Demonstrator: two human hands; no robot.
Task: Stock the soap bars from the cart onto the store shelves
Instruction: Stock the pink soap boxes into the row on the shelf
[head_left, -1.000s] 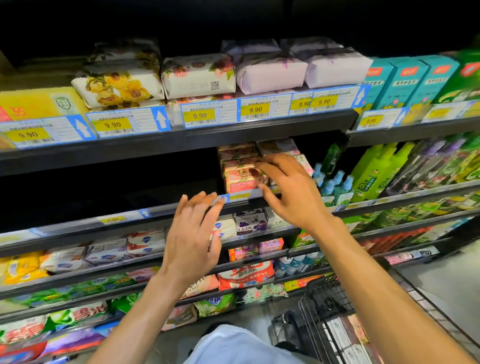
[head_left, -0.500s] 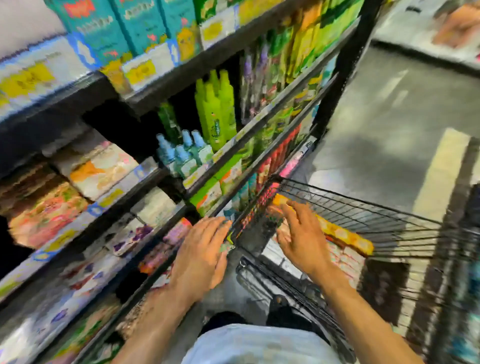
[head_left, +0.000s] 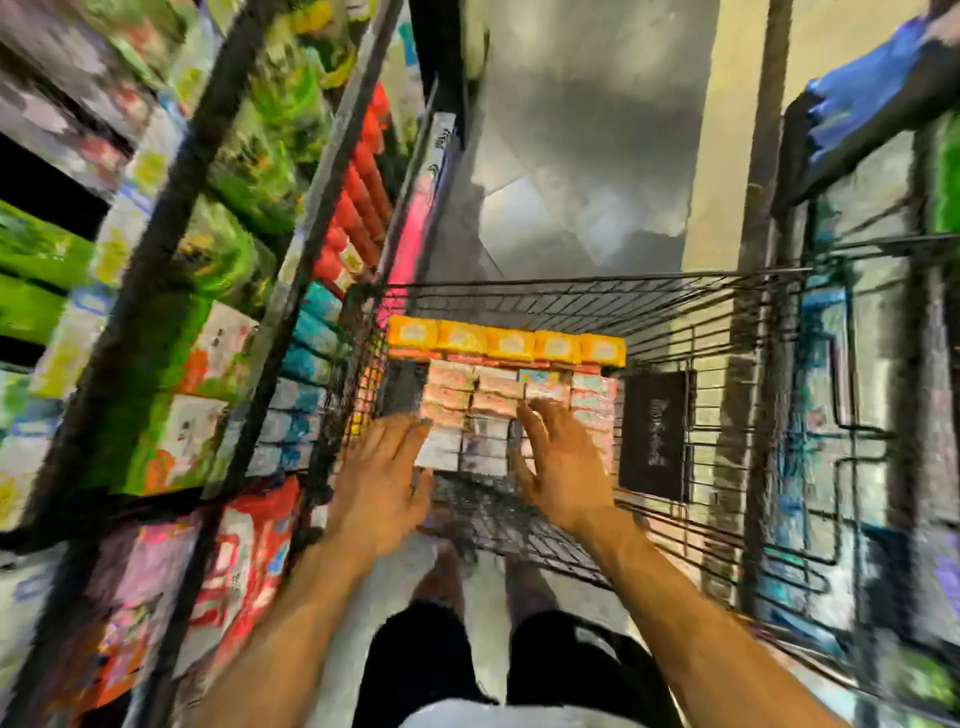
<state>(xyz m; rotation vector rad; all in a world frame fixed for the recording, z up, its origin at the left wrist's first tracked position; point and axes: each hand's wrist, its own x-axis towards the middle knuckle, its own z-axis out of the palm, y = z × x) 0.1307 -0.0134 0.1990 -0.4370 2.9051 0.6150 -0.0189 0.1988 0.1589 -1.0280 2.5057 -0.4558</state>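
Observation:
The view is blurred by motion. A black wire cart (head_left: 597, 291) stands in front of me, with stacked soap bars (head_left: 467, 410) in pink and white wrappers inside and a row of yellow packs (head_left: 504, 343) at its far end. My left hand (head_left: 384, 478) hovers over the near left edge of the stack, fingers spread and holding nothing. Over the stack's right side my right hand (head_left: 556, 457) reaches, fingers straight, fingertips near the top bars. Whether either hand touches the bars is unclear.
Store shelves (head_left: 228, 260) packed with colourful goods run along the left, close to the cart. A black box (head_left: 654, 431) lies in the cart right of the soap. Grey floor (head_left: 582, 156) stretches ahead; another rack (head_left: 857, 364) stands at right.
My view swung from the soap shelf down to the cart. Both hands left the shelf and now reach over the soap bars in the cart.

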